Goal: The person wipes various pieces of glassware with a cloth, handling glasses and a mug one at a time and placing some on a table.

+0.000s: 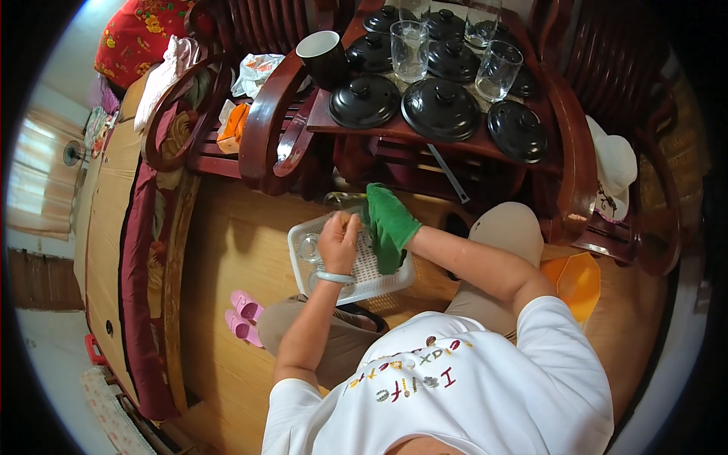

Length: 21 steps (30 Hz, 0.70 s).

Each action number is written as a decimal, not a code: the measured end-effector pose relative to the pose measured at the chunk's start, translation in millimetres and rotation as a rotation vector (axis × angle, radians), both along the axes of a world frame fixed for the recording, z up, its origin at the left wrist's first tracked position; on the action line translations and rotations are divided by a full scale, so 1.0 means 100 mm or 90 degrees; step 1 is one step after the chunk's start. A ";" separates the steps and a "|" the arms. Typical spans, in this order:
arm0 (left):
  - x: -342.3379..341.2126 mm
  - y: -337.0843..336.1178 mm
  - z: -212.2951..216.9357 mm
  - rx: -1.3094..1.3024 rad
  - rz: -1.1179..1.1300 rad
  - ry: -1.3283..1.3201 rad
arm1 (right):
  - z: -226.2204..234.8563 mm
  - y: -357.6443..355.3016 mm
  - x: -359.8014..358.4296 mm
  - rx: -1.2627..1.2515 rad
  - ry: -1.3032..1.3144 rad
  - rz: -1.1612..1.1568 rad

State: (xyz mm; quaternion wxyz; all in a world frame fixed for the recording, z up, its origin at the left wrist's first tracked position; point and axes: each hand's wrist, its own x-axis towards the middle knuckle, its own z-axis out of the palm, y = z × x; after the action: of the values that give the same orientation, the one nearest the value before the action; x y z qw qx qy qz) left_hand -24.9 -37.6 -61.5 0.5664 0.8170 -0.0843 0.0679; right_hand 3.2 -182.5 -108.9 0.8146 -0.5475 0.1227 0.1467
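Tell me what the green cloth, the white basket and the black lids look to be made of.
Green cloth: soft fabric, matte, draping in folds. White basket: probably plastic, a moulded grid of small holes. Black lids: likely glazed ceramic, glossy with highlights, though glass cannot be ruled out.

Matt green cloth [390, 224] over a white perforated plastic basket [356, 284]; upper frame, glossy black lids [441, 108], clear glasses [409, 47], polished dark wood table [402, 133]
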 end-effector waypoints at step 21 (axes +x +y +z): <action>0.15 0.47 0.57 0.026 -0.344 -0.111 | 0.55 -0.21 0.04 0.391 0.061 0.231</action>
State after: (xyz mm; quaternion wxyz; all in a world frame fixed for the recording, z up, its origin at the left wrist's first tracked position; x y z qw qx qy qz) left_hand -9.8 9.0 -4.0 0.5381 0.7672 -0.3488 -0.0172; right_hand 7.1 -203.3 -53.6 0.8953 -0.2822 0.0118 0.3444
